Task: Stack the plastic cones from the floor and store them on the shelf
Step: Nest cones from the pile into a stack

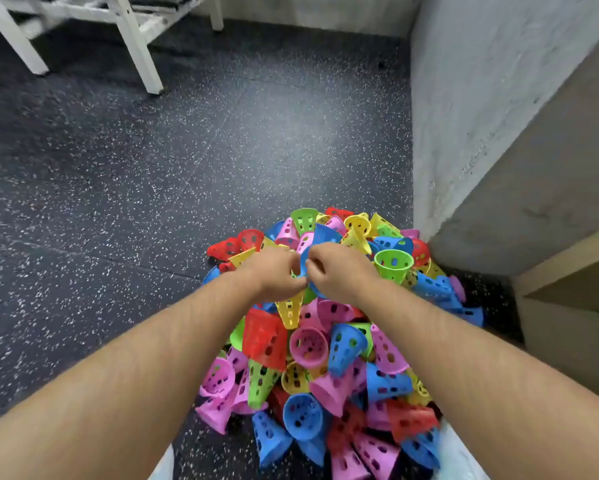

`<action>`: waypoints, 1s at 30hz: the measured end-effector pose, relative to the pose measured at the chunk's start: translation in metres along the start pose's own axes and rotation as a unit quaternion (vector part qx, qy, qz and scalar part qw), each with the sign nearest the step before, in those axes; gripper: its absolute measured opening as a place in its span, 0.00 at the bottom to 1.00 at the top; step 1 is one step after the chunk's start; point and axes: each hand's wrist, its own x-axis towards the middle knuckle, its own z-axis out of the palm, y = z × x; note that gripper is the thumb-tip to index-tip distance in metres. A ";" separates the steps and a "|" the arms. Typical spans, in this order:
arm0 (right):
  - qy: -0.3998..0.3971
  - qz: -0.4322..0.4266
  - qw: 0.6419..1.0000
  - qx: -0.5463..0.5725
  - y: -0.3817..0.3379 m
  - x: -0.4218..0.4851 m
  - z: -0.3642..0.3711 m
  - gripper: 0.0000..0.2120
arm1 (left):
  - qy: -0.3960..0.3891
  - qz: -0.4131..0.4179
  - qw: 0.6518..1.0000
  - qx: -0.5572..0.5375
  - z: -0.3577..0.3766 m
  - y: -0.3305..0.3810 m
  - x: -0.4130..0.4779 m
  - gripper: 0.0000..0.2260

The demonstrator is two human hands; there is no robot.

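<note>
The greatest risk is judged to lie in the pile of cones (pixel 326 341) itself: it is heaped loosely in many colours, with cones lying on their sides and at all angles, so that a pull on one may set its neighbours sliding outward across the floor (pixel 118 168). A lesser risk is judged to be a crooked nesting, since the perforated walls could catch on one another and jam a stack that is pressed together off-axis. Smaller again is a slip from the grasp: the left hand (pixel 277 271) and the right hand (pixel 339 271) are brought together above the pile's top, and the fingers of both are curled about a blue cone (pixel 304 263) held between them, though whether more than one cone is nested there cannot be told. The floor is dark and speckled with pale flecks. A rough pale wall (pixel 481 98) is seen to the right; against it stands a wooden shelf unit (pixel 568 268), just beside the pile, and the legs of a white frame (pixel 135 46) are seen at the far left.
</note>
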 end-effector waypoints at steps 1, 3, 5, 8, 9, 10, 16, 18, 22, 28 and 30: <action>0.001 0.001 1.000 0.012 -0.001 -0.007 0.001 0.10 | -0.014 0.006 1.000 0.013 0.002 0.002 -0.004 0.15; -0.005 -0.011 1.000 0.001 -0.005 -0.020 -0.001 0.09 | -0.038 0.012 0.997 0.062 0.004 0.003 -0.011 0.16; -0.033 -0.026 0.999 -0.024 -0.008 -0.034 0.003 0.09 | -0.061 0.002 0.992 0.113 0.009 0.005 -0.016 0.15; -0.044 -0.008 0.999 -0.009 -0.004 -0.047 0.007 0.10 | -0.051 0.000 0.990 0.129 0.013 0.005 -0.023 0.12; -0.047 -0.002 0.999 -0.005 -0.004 -0.051 0.008 0.10 | -0.043 -0.004 0.992 0.122 0.013 0.005 -0.026 0.10; -0.051 -0.001 0.999 -0.008 -0.004 -0.055 0.010 0.11 | -0.033 -0.003 0.993 0.111 0.013 0.005 -0.029 0.09; -0.010 0.025 0.995 0.097 -0.016 -0.075 0.017 0.20 | 0.010 0.020 1.000 0.000 0.005 0.012 -0.060 0.04; -0.008 0.034 0.990 0.135 -0.022 -0.082 0.017 0.16 | 0.038 0.027 0.998 -0.039 0.002 0.021 -0.075 0.04; 0.012 0.042 0.983 0.178 -0.027 -0.100 0.011 0.12 | 0.063 -0.028 0.991 -0.112 -0.004 0.039 -0.106 0.03; 0.038 -0.022 0.976 0.212 -0.054 -0.102 0.014 0.09 | 0.130 -0.091 0.969 -0.187 0.015 0.041 -0.153 0.22; 0.032 -0.036 0.978 0.203 -0.064 -0.102 0.024 0.09 | 0.145 -0.113 0.957 -0.226 0.025 0.035 -0.165 0.29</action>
